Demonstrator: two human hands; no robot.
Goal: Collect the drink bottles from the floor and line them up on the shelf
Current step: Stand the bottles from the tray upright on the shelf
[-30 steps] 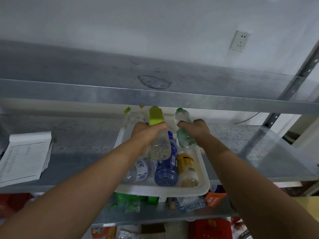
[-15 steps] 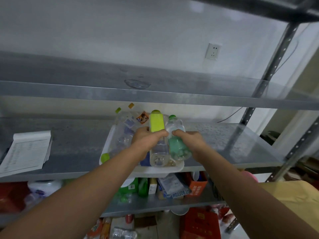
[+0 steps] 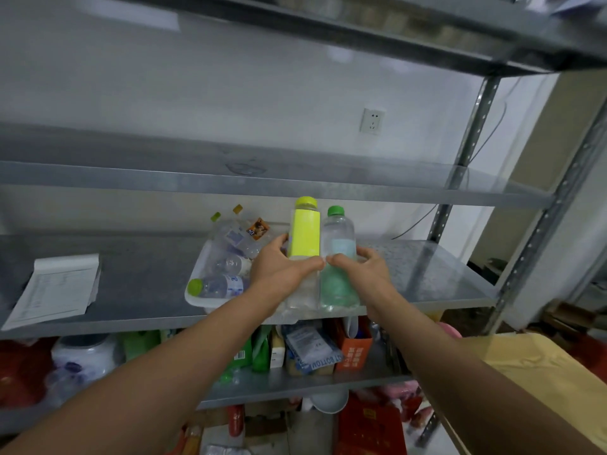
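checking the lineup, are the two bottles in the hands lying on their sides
No, the left hand holds the yellow-label bottle upright and the right hand holds the green-cap bottle upright beside it.

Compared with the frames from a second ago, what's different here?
The left hand and right hand have raised the yellow-labelled bottle and green-capped bottle from leaning over the white tray to upright, side by side at its front right. Neither grip was released. The tray's other bottles and the notepad stayed put.
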